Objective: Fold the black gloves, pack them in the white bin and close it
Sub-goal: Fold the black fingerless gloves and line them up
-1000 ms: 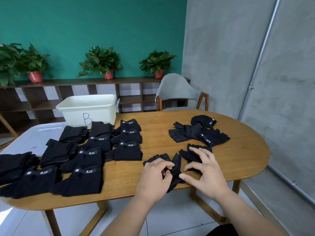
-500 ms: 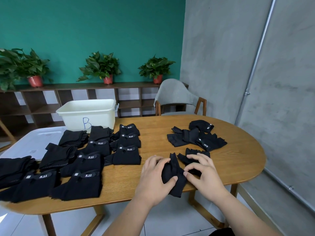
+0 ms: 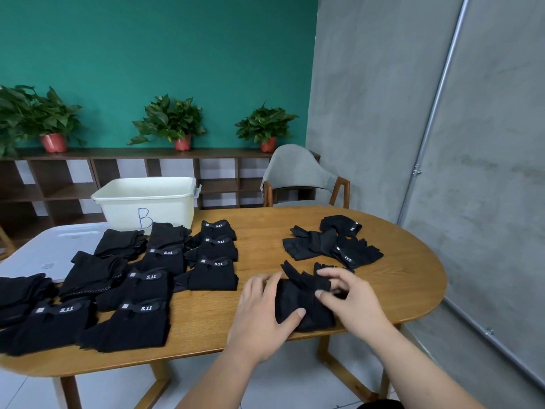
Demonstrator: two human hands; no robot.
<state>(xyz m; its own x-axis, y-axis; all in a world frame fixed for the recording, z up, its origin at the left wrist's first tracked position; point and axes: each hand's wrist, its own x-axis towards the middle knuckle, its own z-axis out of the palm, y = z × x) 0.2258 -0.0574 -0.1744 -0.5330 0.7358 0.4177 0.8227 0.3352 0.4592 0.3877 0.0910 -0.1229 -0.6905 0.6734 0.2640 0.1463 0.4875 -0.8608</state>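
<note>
Mid-fold at the near edge of the oval wooden desk: your left hand lies spread and flat on the black fingerless fabric glove, thumb pressing the cloth down. Your right hand is curled tight on the glove's finger end, just beside the left. Keep the left palm as the anchor and carry the finger end squarely over so the edges meet. Smooth the crease before you let go, since the soft cloth looks likely to spring open. Rows of folded black gloves with white 5.11 labels lie to the left of your left hand, likely where this one belongs. A loose heap of unfolded black gloves waits just beyond your right hand, so folding appears well along but unfinished. Well beyond your left hand stands the open white plastic bin marked with a blue B, with its flat white lid lying further left. Beyond your right hand a grey upholstered chair with wooden arms faces the desk. Behind it, a dark wooden shelf carries three potted green plants against a teal wall. To your right a grey concrete wall bears a slanting metal pipe.
</note>
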